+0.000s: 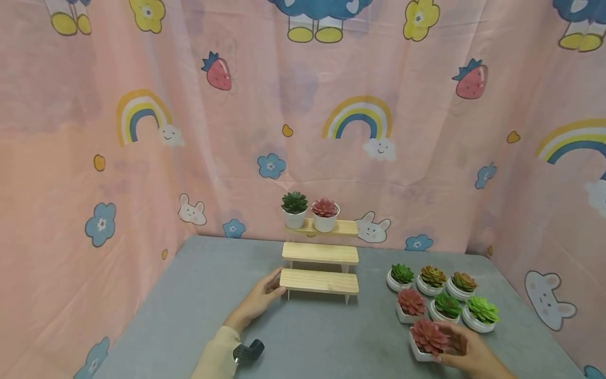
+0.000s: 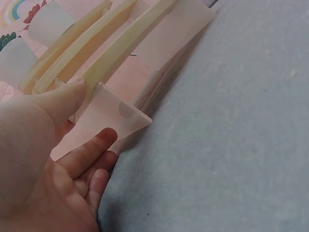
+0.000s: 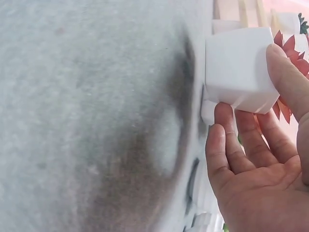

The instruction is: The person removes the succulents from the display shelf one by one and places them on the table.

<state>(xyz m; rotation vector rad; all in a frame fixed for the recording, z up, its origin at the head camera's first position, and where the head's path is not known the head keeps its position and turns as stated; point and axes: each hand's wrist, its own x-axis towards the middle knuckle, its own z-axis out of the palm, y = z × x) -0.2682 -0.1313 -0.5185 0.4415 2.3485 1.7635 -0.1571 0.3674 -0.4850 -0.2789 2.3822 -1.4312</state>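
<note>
Across the head view alone, 2 hands show: left hand (image 1: 258, 296) gripping the stand (image 1: 319, 281), right hand (image 1: 466, 348) holding 1 potted succulent (image 1: 428, 337).

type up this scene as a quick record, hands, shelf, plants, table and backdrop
left hand: holds the left end of the wooden shelf, at the lowest tier
right hand: holds a red succulent by its white pot
top tier: dark green succulent, pinkish red succulent
other plants: six potted succulents, right of the shelf
table: grey
backdrop: pink, printed with rainbows, flowers, strawberries
</note>
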